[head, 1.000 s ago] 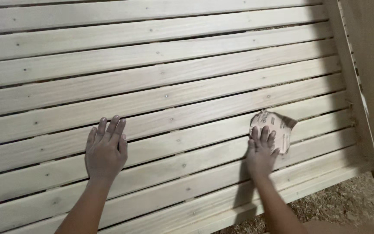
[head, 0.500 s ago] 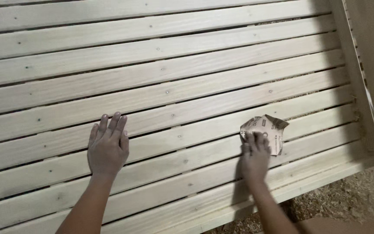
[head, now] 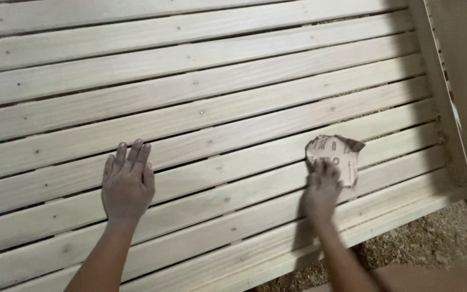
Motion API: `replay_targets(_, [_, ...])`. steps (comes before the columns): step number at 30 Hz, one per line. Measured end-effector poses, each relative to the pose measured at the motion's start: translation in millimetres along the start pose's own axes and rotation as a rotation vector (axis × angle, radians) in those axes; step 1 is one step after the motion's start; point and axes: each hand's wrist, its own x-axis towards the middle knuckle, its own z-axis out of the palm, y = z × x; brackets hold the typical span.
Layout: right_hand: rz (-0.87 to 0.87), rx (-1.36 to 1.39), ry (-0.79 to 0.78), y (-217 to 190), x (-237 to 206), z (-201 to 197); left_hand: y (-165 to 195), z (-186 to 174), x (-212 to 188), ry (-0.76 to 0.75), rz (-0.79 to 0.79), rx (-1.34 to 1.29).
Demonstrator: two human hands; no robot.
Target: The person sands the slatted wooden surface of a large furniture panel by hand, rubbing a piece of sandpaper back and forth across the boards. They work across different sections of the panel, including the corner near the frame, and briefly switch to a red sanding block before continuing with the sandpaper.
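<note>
My left hand [head: 128,184] lies flat on the slatted wooden panel [head: 201,103], palm down, fingers straight and close together with only thin gaps between them, the thumb tucked in alongside. It grips nothing; it just presses on a pale slat, the fingertips reaching up to the dark gap above it.

My right hand [head: 321,190] is further along the same run of slats, fingers laid down flat and slightly spread on the lower edge of a sheet of sandpaper [head: 335,157]. I am pressing the sheet against the wood rather than pinching it. The hand is a little blurred, so I cannot tell exactly where my thumb sits.

The sandpaper is tan, crumpled and roughly rounded, with one corner curled up at the upper right. It rests on a slat near the right end of the panel, close to the upright side rail [head: 440,92].

The slats are light, bare timber with visible grain, long and parallel, fixed with small screw heads in rows. Below the panel's front edge lies ground strewn with wood shavings [head: 422,249].
</note>
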Motion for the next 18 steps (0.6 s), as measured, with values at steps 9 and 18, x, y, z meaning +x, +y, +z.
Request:
replay_targets(9, [-0.282, -0.014, -0.551, -87.5, -136.1, 38.3, 0.4, -4.6, 2.7, 0.004, 0.03, -0.012])
replay_targets(18, [-0.062, -0.066, -0.023, -37.8, -82.5, 24.6, 2.0, -0.2, -0.3, 0.063, 0.019, 0.014])
